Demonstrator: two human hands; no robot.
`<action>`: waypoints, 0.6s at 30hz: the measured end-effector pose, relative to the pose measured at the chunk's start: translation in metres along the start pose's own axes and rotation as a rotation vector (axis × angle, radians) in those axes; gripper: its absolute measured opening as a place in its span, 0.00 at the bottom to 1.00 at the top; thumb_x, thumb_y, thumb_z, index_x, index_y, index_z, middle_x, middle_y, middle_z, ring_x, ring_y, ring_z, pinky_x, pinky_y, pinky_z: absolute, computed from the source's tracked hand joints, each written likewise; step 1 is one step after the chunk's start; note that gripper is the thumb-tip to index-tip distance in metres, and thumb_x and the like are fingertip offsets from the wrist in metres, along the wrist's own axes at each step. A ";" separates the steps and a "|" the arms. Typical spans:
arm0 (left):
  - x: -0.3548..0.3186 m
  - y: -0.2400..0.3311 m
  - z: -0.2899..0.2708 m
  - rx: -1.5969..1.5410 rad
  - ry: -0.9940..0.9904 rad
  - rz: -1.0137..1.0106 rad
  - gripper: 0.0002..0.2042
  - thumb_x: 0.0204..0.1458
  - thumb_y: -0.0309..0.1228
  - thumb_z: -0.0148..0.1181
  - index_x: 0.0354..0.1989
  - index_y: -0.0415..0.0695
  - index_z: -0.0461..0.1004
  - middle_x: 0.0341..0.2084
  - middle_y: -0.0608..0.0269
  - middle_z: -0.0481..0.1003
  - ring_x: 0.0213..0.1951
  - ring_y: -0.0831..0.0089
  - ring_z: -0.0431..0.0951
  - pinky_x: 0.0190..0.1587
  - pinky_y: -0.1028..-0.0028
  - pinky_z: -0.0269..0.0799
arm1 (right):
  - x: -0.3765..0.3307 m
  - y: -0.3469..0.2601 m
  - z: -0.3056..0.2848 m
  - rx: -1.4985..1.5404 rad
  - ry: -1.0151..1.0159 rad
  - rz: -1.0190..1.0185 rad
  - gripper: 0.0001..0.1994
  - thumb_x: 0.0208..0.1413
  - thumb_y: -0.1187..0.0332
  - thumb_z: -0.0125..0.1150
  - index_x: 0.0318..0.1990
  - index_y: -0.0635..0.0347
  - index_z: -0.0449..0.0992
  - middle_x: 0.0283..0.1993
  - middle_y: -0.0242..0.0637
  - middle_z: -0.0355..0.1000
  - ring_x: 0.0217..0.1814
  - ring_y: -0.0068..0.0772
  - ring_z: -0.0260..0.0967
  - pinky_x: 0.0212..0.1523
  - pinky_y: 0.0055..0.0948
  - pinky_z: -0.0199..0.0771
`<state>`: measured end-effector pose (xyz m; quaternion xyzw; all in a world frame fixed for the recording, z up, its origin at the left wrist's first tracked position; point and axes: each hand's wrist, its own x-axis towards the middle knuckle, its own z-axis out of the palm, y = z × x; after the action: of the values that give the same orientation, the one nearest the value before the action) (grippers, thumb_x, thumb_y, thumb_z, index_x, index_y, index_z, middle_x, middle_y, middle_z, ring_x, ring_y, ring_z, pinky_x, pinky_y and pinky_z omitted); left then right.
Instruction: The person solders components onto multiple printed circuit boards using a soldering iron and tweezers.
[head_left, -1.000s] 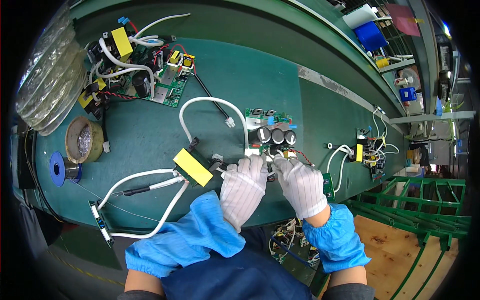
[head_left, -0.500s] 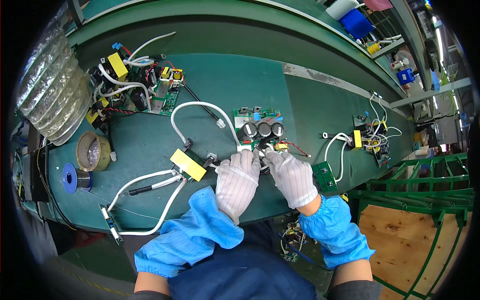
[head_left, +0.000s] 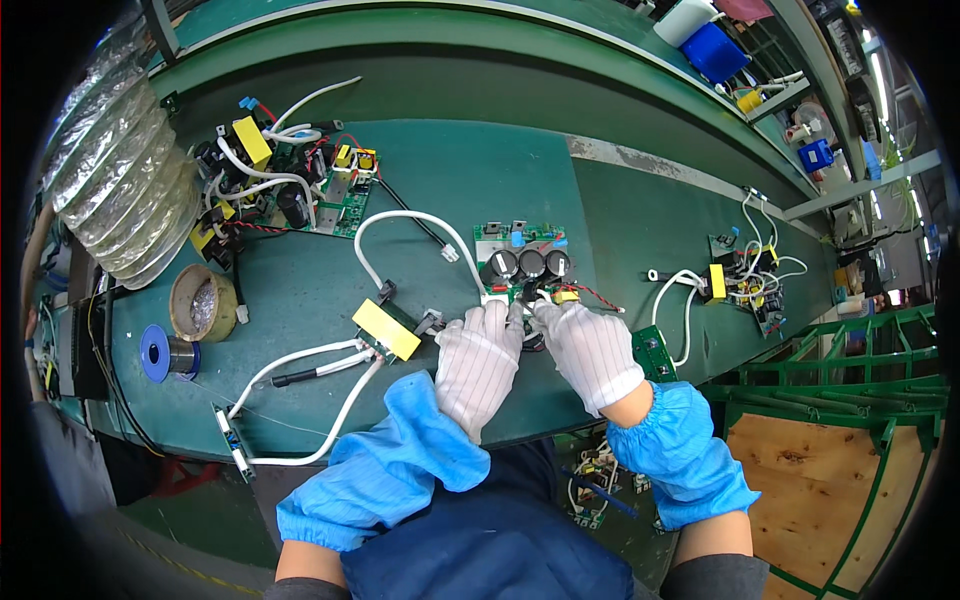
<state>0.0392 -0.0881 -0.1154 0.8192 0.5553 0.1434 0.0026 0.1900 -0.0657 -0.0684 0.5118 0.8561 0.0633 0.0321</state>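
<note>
L hand [head_left: 478, 365] & R hand [head_left: 588, 357], gloved, at near edge of PCB [head_left: 520, 248] | fingers [head_left: 496, 318] bent, can't tell if grasping | PCB on tabletop [head_left: 450, 165], ahead of hands | yellow-wrapped pt [head_left: 386, 331] left of L hand

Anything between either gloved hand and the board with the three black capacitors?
Nothing visible. The left hand and right hand are both at the near side of the board. The white cable comes down onto the board's left side just beyond the left hand, close but not between. Exact contact points are hidden.
</note>
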 end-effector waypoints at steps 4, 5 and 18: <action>0.000 -0.001 -0.001 0.000 -0.002 0.006 0.21 0.44 0.27 0.58 0.50 0.48 0.74 0.31 0.65 0.63 0.33 0.72 0.69 0.30 0.69 0.66 | -0.002 -0.003 0.002 -0.039 0.043 -0.016 0.05 0.54 0.69 0.52 0.37 0.57 0.72 0.21 0.34 0.68 0.19 0.31 0.72 0.17 0.29 0.70; 0.000 -0.001 0.000 0.000 -0.005 0.010 0.21 0.44 0.27 0.58 0.50 0.48 0.74 0.31 0.65 0.63 0.33 0.72 0.69 0.30 0.69 0.66 | -0.003 -0.004 0.002 -0.058 0.053 -0.021 0.05 0.54 0.69 0.52 0.36 0.57 0.72 0.21 0.33 0.68 0.19 0.30 0.72 0.17 0.28 0.69; 0.001 0.002 -0.004 -0.028 -0.040 0.029 0.20 0.45 0.28 0.57 0.50 0.43 0.72 0.35 0.61 0.67 0.38 0.68 0.72 0.35 0.65 0.68 | -0.010 -0.013 0.007 -0.176 0.145 0.046 0.09 0.50 0.71 0.55 0.40 0.56 0.73 0.23 0.34 0.70 0.22 0.29 0.73 0.17 0.29 0.69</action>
<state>0.0406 -0.0883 -0.1110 0.8297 0.5412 0.1348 0.0229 0.1841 -0.0807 -0.0774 0.5207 0.8353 0.1760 0.0135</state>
